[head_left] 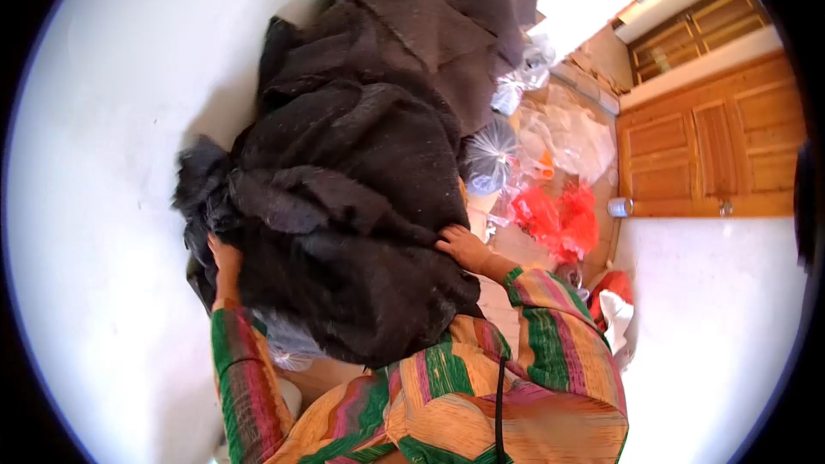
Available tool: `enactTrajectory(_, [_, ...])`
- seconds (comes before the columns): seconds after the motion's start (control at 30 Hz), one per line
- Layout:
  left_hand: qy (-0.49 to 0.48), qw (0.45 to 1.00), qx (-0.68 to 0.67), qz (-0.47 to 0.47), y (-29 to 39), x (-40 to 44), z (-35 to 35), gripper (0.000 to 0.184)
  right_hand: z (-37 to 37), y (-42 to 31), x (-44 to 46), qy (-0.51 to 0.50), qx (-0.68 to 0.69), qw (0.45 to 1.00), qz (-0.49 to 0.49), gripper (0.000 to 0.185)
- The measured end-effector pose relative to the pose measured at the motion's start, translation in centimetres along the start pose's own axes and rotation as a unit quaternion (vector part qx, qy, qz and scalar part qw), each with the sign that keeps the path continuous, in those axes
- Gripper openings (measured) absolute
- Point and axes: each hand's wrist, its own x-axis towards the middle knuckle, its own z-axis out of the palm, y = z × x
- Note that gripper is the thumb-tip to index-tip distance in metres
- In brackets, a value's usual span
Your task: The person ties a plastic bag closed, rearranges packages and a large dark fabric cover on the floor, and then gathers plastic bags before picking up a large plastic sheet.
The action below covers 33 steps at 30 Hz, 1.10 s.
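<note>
Two-handed, take the dark cloth (352,155), soft, limp and probably heavy, heaped beside the white wall (112,120), by side folds, with left hand (225,256) against its left side, right hand (465,248) on its right edge, grip closure impossible to tell.

The cloth (344,155) is brownish black. The sleeves (557,339) carry green, orange, pink and purple stripes; one bag (559,219) is red.

One panelled brown wooden door (706,137); smooth white wall (94,163), left; pale tiled floor (498,305); bright white light, top right.
</note>
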Motion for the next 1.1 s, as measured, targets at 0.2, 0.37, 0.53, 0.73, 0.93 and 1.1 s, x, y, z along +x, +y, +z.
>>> enactTrajectory(0.2, [-0.002, 0.978, 0.151, 0.144, -1.9, 2.5, 2.9, 0.077, -0.8, 0.4, -2.3, 0.117, 0.134, 0.963, 0.202, 0.02])
enactTrajectory(0.37, [-0.019, 0.963, 0.164, 0.214, -1.6, 3.3, -0.1, 0.059, -1.6, -1.5, 2.2, 0.339, 0.357, 0.741, 0.456, 0.061])
enactTrajectory(0.53, [0.021, 0.975, -0.127, 0.182, 0.7, 4.1, -2.8, 0.044, 4.2, 0.2, 5.4, 0.278, 0.275, 0.73, 0.561, 0.065])
enactTrajectory(0.73, [0.138, 0.886, -0.44, 0.05, 2.4, 2.8, -8.7, 0.034, -8.2, -2.0, 6.9, 0.427, 0.307, 0.779, 0.342, 0.042])
enactTrajectory(0.93, [0.148, 0.977, -0.076, 0.131, 0.1, 5.4, -2.6, 0.037, -5.4, 5.8, 4.1, 0.442, 0.289, 0.72, 0.451, 0.033])
enactTrajectory(1.1, [-0.132, 0.899, 0.394, 0.139, 4.4, 5.2, 5.2, 0.054, 8.0, 13.1, 4.6, 0.081, 0.14, 0.749, 0.642, 0.035])
